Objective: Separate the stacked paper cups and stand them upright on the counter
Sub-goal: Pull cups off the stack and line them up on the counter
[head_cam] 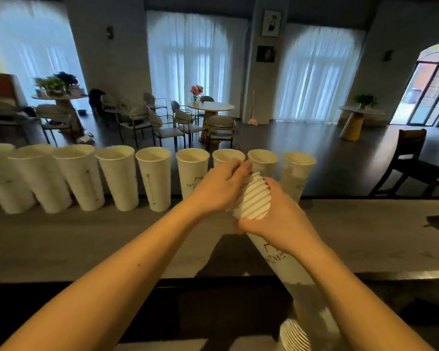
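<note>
The stack [254, 198] is held up over the middle of the counter [86, 239]. The right hand [281, 219] wraps around its rims. The left hand [221, 186] pinches the top cup. Paper cups are light and squash easily, so grab the rim softly. A row of cups [117, 178] stands at the far edge.

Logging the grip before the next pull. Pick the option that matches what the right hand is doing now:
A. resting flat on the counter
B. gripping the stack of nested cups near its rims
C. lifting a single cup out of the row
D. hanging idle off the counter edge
B: the right hand is wrapped round the stack of nested cups just below its rims, while the left hand pinches the top.
</note>
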Motion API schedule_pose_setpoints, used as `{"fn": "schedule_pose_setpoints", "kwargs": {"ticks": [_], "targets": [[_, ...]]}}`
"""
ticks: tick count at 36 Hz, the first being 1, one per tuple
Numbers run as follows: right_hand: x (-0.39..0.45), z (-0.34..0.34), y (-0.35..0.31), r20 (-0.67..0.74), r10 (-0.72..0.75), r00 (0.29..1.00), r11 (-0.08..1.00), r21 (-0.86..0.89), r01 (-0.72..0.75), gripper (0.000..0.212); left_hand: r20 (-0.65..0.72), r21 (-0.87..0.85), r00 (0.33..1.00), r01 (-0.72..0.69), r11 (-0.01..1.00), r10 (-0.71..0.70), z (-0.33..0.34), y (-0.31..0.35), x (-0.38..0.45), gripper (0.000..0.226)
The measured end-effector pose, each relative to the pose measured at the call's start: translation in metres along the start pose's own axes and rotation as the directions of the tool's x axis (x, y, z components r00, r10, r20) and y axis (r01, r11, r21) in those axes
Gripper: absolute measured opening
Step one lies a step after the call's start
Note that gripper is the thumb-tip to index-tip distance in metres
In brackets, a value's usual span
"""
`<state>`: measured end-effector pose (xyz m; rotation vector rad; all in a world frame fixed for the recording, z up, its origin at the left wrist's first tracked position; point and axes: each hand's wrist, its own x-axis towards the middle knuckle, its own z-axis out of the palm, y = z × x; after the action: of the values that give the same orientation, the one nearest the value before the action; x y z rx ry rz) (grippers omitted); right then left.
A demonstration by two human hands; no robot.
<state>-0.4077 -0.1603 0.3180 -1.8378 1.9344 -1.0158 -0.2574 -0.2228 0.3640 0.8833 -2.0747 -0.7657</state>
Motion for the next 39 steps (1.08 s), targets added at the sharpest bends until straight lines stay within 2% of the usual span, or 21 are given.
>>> {"fn": "schedule_pose_setpoints", "kwargs": {"ticks": [9,14,19,26,32,34,39], "targets": [[-0.010,0.108,-0.114,0.146,-0.114,0.983,0.990,0.102,0.099,0.092,-0.022,-0.063,0.992,0.125,0.990,-0.126,-0.129,-0.049,-0.100,0.031],[-0.014,0.167,-0.179,0.239,-0.142,0.961,0.984,0.137,0.112,0.089,0.017,0.000,0.979,0.205,0.979,-0.205,-0.206,-0.073,-0.149,0.035],[-0.017,0.223,-0.240,0.263,-0.186,0.947,0.979,0.133,0.155,0.098,0.065,0.063,0.953,0.292,0.954,-0.296,-0.279,-0.099,-0.188,0.043],[-0.018,0.274,-0.295,0.293,-0.217,0.931,0.972,0.147,0.181,0.103,0.054,0.125,0.948,0.304,0.944,-0.313,-0.343,-0.119,-0.222,0.034],[-0.017,0.299,-0.334,0.333,-0.240,0.912,0.971,0.097,0.220,0.113,0.038,0.030,0.943,0.330,0.943,-0.331,-0.385,-0.140,-0.246,0.024],[-0.016,0.304,-0.342,0.330,-0.249,0.910,0.968,0.068,0.240,0.115,0.008,0.029,0.940,0.341,0.939,-0.342,-0.394,-0.145,-0.250,0.022],[-0.010,0.310,-0.349,0.372,-0.239,0.897,0.966,-0.006,0.260,0.112,-0.225,0.022,0.904,0.378,0.925,-0.364,-0.416,-0.158,-0.256,0.022]]}}
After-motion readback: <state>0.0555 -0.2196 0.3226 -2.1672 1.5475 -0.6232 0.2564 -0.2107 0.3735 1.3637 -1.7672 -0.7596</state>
